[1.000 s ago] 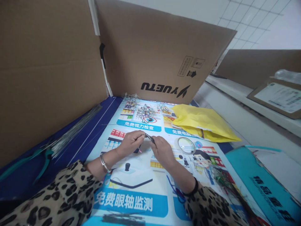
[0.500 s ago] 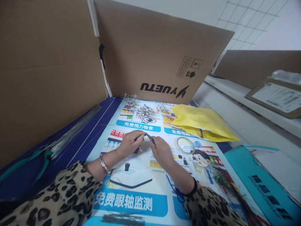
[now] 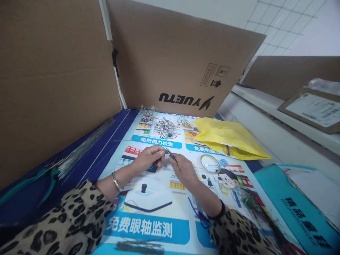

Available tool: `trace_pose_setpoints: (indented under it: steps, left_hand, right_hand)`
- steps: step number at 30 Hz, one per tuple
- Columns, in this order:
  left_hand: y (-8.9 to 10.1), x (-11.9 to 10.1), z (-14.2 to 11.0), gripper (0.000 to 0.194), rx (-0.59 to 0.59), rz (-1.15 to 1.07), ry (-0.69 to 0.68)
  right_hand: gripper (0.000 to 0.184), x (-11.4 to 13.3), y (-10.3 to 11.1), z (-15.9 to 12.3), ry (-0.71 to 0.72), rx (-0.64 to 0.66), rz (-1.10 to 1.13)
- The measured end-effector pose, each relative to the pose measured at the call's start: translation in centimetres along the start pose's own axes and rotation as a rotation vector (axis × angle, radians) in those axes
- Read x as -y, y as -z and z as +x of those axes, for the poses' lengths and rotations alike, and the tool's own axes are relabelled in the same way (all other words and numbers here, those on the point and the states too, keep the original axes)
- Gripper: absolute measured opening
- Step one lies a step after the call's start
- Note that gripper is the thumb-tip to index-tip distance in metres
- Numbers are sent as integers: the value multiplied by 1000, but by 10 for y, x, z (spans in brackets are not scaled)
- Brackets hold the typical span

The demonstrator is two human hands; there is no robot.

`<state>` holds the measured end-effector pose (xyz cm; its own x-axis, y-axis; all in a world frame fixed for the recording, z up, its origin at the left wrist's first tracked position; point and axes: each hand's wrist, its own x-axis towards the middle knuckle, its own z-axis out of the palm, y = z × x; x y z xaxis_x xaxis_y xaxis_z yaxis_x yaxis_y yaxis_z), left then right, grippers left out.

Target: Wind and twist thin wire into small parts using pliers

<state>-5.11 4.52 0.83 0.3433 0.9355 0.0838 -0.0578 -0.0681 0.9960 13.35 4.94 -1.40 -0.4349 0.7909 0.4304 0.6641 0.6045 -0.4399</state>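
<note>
Over the printed sheet [image 3: 162,193], my right hand [image 3: 186,171] grips a slim dark metal tool [image 3: 172,155] with narrow jaws pointing up and left. Most of it is hidden in the palm, so I cannot tell whether it is pliers or tweezers. My left hand [image 3: 150,159] is closed in a pinch right beside the tool's tip. What it pinches is too small to make out; a bit of pink shows between the hands. A clear tape roll [image 3: 209,163] lies to the right of my right hand.
Pliers with teal handles [image 3: 49,186] and a bundle of thin wires [image 3: 85,148] lie at left. Tangled wire pieces [image 3: 164,125] lie ahead. A yellow bag [image 3: 228,136], teal box [image 3: 300,212] and coloured wires [image 3: 252,203] are at right. Cardboard panels [image 3: 170,53] stand behind.
The tool in my right hand has turned, its jaws now showing more clearly. My left fingers have shifted slightly and curl more beside its tip.
</note>
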Motion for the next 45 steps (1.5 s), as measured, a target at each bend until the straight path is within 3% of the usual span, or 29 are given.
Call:
trace_pose_setpoints:
  steps: [12,24,39,45]
  left_hand:
    - [2,6,3,23,-22,-113,7]
    - [4,3,3,27,103,-107,70]
    - [-1,1,2,26,53,-128,79]
    - [2,5,2,21,81,-270,118]
  right_hand:
    - [23,0,0,0,-5,4,-80]
    - [22,0,0,-1,68,33,-139]
    - [27,0,4,3,-65,70,-2]
    - [25,0,4,1,-16,86,26]
